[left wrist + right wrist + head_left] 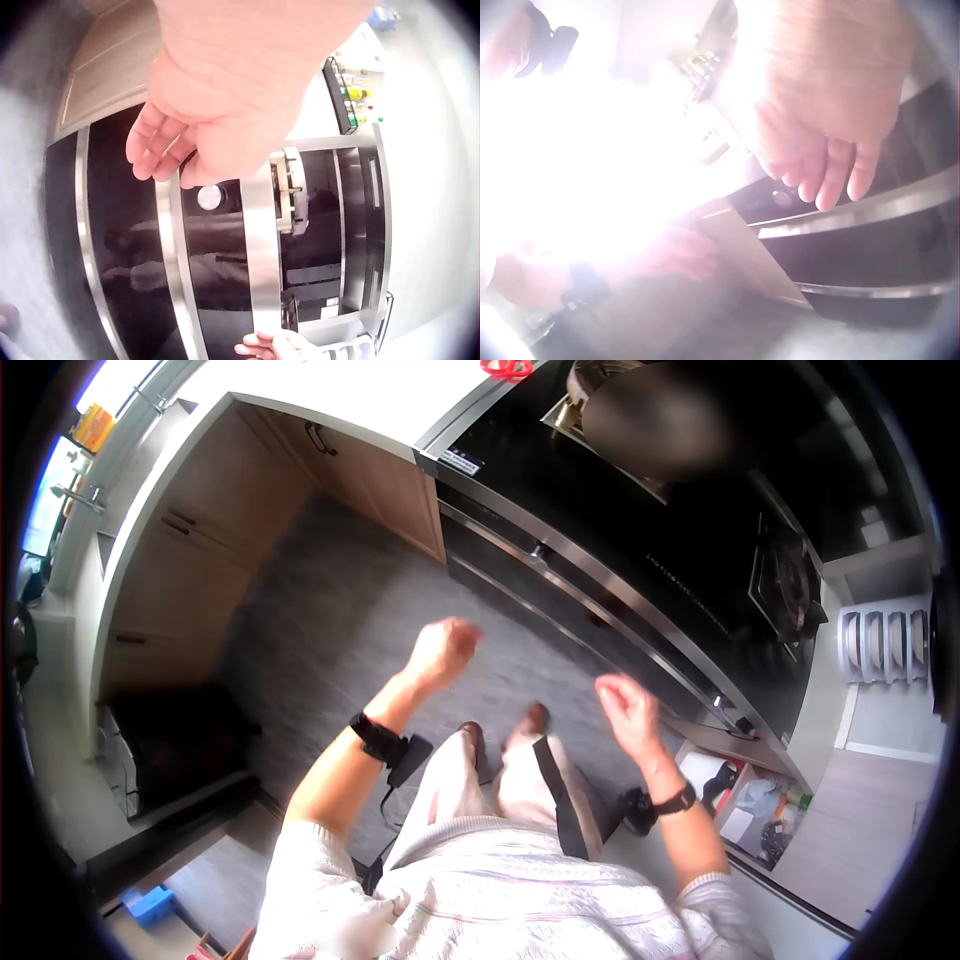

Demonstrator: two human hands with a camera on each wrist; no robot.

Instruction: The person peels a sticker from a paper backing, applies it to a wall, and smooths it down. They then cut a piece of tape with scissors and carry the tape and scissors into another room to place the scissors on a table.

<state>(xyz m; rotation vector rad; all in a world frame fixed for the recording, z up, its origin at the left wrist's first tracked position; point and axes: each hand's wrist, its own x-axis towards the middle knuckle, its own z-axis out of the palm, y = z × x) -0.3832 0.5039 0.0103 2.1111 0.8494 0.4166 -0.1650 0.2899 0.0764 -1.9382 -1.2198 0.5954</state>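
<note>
Both of my hands are empty, held in front of the body above the floor. The left hand (pixel 445 652) hangs with loosely bent fingers, to the left of the cooker front (pixel 540 555). In the left wrist view its fingers (pixel 154 146) droop in front of the dark panels and steel strips of that cooker. My right hand (pixel 630 712) is closer to the cooker's near end, also relaxed. The right wrist view shows its fingers (pixel 840 172) hanging down, slightly spread, with nothing between them. Each wrist wears a black camera strap.
A blurred dark round pan (pixel 655 420) is on the black hob (pixel 590 500). Red thing (pixel 507 369) lies on the white worktop (pixel 350 395). Plates stand in a rack (pixel 885 645) at the right. Below it, an open drawer (pixel 745 795) holds assorted items. Wooden cabinets (pixel 215 540) line the left.
</note>
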